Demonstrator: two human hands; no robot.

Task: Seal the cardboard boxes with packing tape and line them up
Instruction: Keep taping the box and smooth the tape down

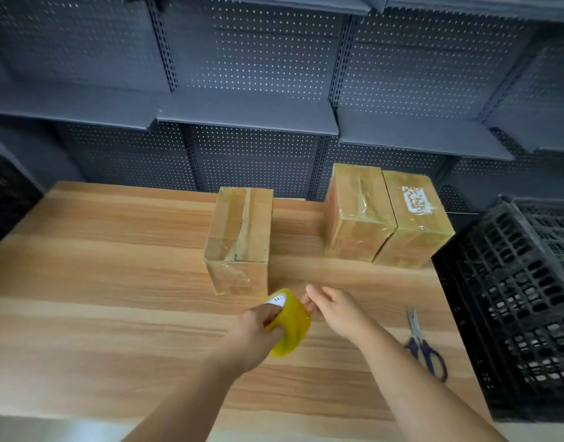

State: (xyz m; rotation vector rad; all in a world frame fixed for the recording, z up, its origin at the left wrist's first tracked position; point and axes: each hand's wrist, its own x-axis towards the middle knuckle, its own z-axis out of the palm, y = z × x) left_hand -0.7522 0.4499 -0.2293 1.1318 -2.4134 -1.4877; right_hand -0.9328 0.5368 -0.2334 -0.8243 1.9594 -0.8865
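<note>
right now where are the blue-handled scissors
In the head view, the blue-handled scissors lie flat on the wooden table at its right side, between the right forearm and the black plastic crate.

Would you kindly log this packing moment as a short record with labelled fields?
surface: wooden table
boxes: three; lone box mid-table, two boxes side by side, touching, at back right
tape roll: yellow, held in left hand
right hand: fingertips at the roll's edge
scissors: flat on table, right of the hands
crate: black, beside table on the right
</note>
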